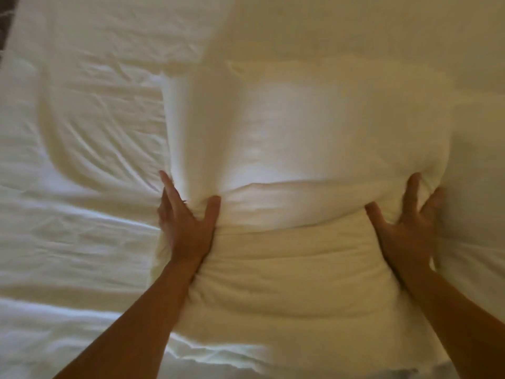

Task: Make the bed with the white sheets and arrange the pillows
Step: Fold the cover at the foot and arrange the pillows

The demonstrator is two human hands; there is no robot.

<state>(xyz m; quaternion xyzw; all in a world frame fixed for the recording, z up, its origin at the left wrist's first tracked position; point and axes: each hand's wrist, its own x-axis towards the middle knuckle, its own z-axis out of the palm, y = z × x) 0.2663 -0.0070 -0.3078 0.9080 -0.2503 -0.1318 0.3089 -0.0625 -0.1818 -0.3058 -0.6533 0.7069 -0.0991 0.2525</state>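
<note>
— Forearms are filling the near edge: the left forearm (142, 318) is slanting up from the bottom, and the right forearm (451, 305) is entering from the lower right corner. Both are bare.

— What are the hands doing?

— Both are clamping the pillow (300, 138). The left hand (185, 225) is squeezing its left side, thumb pressing into the front and fingers running up the flank. The right hand (407, 228) is doing the same on the right side, fingers spread and digging into the fabric.

— So neither hand is lying slack?

— No, each is pinching stuffing between thumb and fingers, and the cloth is bunching and creasing around both grips.

— Where is the pillow sitting?

— It is occupying the middle of the view, over the white sheet (68, 236). Its upper half is bulging above the hands, and its lower half is stretching toward the camera between the two arms. Whether it is resting on the bed or being held just off it, I am not managing to tell, as everything is blurring.

— Anything else showing?

— The sheet is lying wrinkled across the left side. More white bedding (369, 26) is lying beyond the pillow at the top and right, possibly other pillows, though I am not able to say. A dark strip (5, 23) is showing at the top left corner.
</note>
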